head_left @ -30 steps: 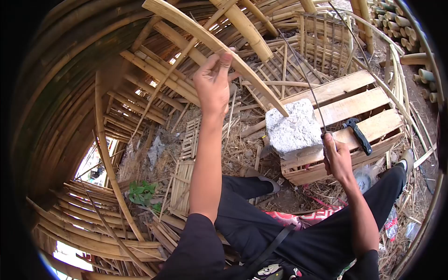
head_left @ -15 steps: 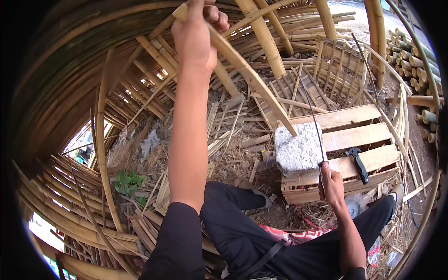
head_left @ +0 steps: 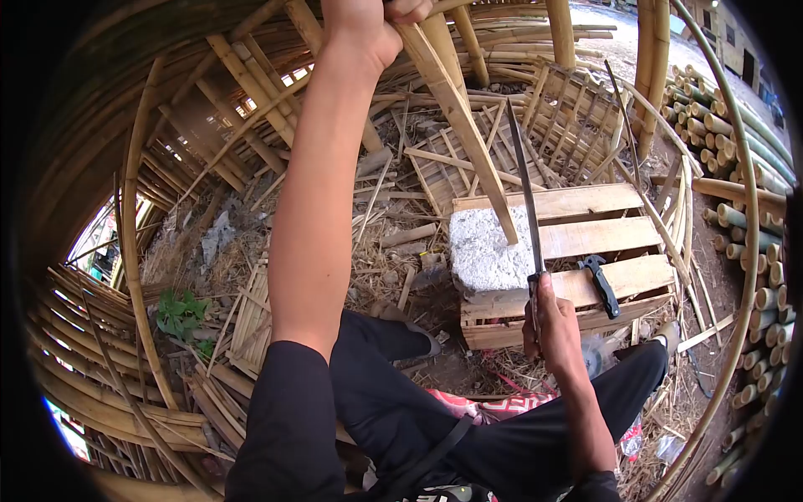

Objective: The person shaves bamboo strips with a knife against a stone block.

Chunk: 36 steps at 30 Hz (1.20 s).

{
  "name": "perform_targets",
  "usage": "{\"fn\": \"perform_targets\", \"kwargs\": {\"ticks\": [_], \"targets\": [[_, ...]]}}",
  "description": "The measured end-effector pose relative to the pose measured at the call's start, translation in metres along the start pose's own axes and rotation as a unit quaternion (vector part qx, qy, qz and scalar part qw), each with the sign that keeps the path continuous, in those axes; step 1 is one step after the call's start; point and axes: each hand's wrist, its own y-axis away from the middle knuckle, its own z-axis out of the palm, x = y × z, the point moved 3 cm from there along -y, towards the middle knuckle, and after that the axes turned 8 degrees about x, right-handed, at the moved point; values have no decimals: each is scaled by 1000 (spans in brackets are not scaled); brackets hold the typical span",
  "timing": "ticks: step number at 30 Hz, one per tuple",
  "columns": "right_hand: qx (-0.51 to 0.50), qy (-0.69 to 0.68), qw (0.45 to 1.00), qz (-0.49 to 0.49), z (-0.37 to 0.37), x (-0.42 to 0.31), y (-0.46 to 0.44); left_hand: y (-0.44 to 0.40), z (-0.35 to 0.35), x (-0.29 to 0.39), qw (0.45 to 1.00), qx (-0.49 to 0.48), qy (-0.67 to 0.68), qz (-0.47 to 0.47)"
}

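Note:
A long bamboo strip (head_left: 460,117) slants down from the top, its lower end resting on a rough white block (head_left: 485,255). My left hand (head_left: 360,25), partly cut off by the top edge, is closed around the strip's upper part. My right hand (head_left: 554,322) grips the handle of a long, thin blade (head_left: 527,184), which points upward just right of the strip and the block. The block sits on the left end of a wooden slatted crate (head_left: 602,236). A black-handled tool (head_left: 600,286) lies on the crate, right of my right hand.
Woven bamboo panels (head_left: 577,117) and loose strips lie behind the crate. Cut bamboo poles (head_left: 728,142) are stacked at the right. A curved bamboo piece (head_left: 749,251) arcs down the right side. Bamboo slats (head_left: 109,368) stand at the left. My legs are below the crate.
My left hand has moved up toward the top edge along with the strip, which now stands steeper. The blade shows broader beside it. The camera view has shifted, with more stacked poles showing.

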Motion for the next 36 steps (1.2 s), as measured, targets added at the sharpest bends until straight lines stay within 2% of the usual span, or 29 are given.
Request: {"fn": "perform_targets", "kwargs": {"ticks": [3,5,7,8,9,11,12,13,15,17,18,19,21,23,24,25,27,29,31,33,34,35,36], "targets": [[-4,-64,997,-34,11,-63,28,2,-7,-4,1000,1,-5,-14],[-43,-130,989,-50,19,-101,43,9,-2,-1,1000,18,-11,0],[-66,-210,974,-55,32,-130,58,14,5,5,996,-83,-6,20],[-91,-236,965,-71,40,-134,61,17,10,5,998,-64,1,30],[-64,-213,973,-63,50,-134,63,21,13,7,998,-61,3,28],[-103,-111,988,-30,60,-106,58,28,24,10,994,-110,13,11],[-79,-96,992,-20,58,-99,62,35,24,12,997,-69,5,24],[-76,-98,992,-26,55,-97,64,42,20,19,998,-54,-10,32],[-80,-99,992,22,49,-88,70,49,13,21,996,-87,26,2],[-47,-109,993,27,44,-98,78,53,23,21,998,-49,-1,45],[-40,-121,992,7,43,-108,83,52,27,25,993,-113,7,24],[-34,-133,991,-11,42,-115,86,54,31,18,998,-67,6,1],[-17,-133,986,-98,39,-129,86,55,41,14,995,-96,-6,4],[-36,-175,980,-88,43,-131,82,57,43,12,995,-96,-1,-14],[-16,-138,988,-70,47,-120,77,58,46,11,996,-84,-11,-5],[-61,-105,993,-3,45,-113,74,58,50,11,997,-75,-21,6],[-59,-75,995,-22,34,-119,78,62,52,13,994,-104,18,7],[-52,-83,995,-3,27,-132,88,69,60,15,996,-86,-13,29],[-24,-102,993,-55,24,-140,92,71,66,12,995,-96,-12,31],[-43,-157,982,-98,23,-142,92,72,68,12,995,-97,-15,37],[-44,-186,978,-84,30,-139,90,72,68,12,995,-93,-6,41],[-29,-139,984,-103,36,-127,87,73,69,10,995,-91,3,44],[-43,-102,992,-65,36,-118,81,72,68,13,994,-97,-26,51]]}}
